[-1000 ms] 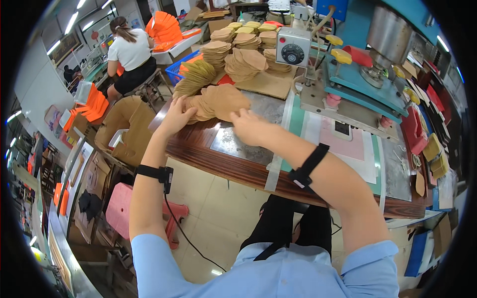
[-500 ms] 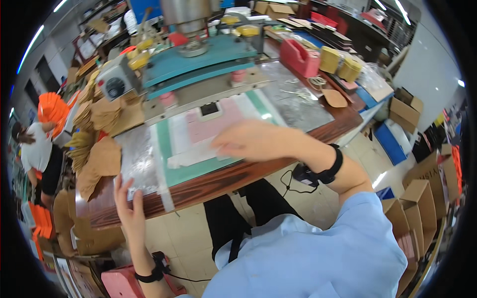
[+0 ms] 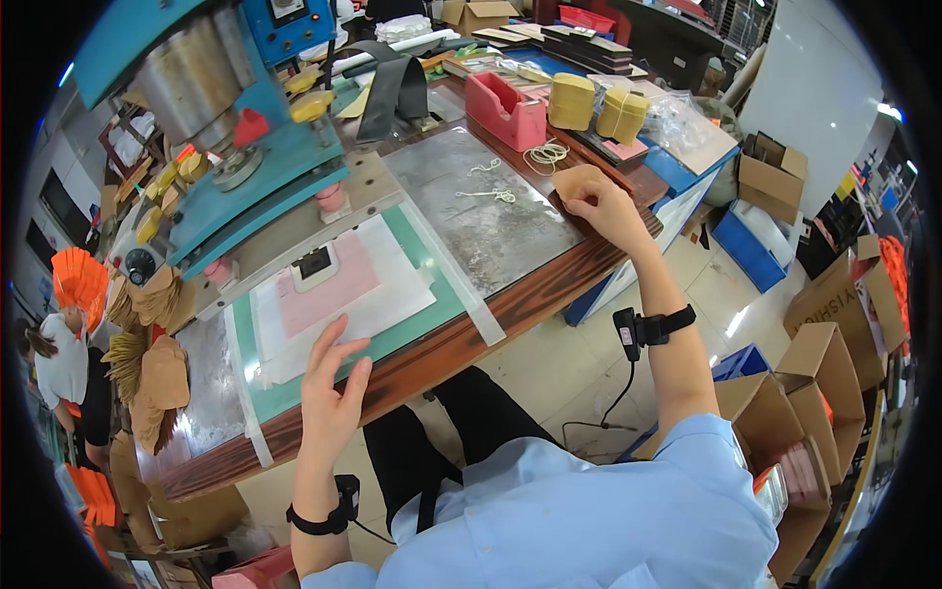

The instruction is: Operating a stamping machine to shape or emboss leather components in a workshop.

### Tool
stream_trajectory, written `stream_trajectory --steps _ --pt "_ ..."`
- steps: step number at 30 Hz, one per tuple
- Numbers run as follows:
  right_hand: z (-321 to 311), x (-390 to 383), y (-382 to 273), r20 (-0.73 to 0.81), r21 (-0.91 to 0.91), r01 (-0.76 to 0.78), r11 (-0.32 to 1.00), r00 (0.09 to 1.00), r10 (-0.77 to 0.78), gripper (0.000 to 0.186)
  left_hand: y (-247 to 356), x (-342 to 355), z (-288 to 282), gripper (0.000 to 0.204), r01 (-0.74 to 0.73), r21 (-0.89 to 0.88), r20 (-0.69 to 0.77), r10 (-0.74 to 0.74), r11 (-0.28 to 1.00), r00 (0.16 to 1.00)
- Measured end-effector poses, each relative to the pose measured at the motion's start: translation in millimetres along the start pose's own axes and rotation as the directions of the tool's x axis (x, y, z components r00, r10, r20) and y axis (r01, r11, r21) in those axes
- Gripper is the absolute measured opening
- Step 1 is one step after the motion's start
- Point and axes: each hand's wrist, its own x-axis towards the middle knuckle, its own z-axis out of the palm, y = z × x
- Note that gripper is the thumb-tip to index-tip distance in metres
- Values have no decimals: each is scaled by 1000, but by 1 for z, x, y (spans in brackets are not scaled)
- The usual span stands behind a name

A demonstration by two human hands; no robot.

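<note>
Tan flat piece in the right hand's pinch, left hand loosely apart.

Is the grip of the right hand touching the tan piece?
Touching: the head view shows the right grip over the tan piece, pinching its near edge.

Desk tally, by kind.
Two bare hands are counted, left hand and right hand; one tan piece held; two wrist straps worn. One press, two pink posts visible; one pink sheet; one pink holder; two yellow bundles; one cord coil. Tan stacks too crowded to be counted.
</note>
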Motion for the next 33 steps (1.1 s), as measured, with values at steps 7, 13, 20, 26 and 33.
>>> stream_trajectory --steps 7,13,20,26,33 --pt "2 7 22 -31 252 -124 960 990 136 22 -7 -3 0 16 10 62 6 -11 998 1000" --pt "19 0 20 -226 -143 141 980 959 -171 20 -4 -2 2 14 3 77 14 -4 997 1000" --pt "10 13 19 -158 247 -122 961 974 164 22 -5 -5 0 14 -44 80 7 43 996 999" --pt "60 -1 -101 -6 670 73 738 996 -94 17 -10 -2 -2 14 -8 -56 29 10 998 1000" --pt "131 -50 -218 360 571 441 692 623 -694 23 -5 -16 -47 20 53 25 7 -53 998 999"
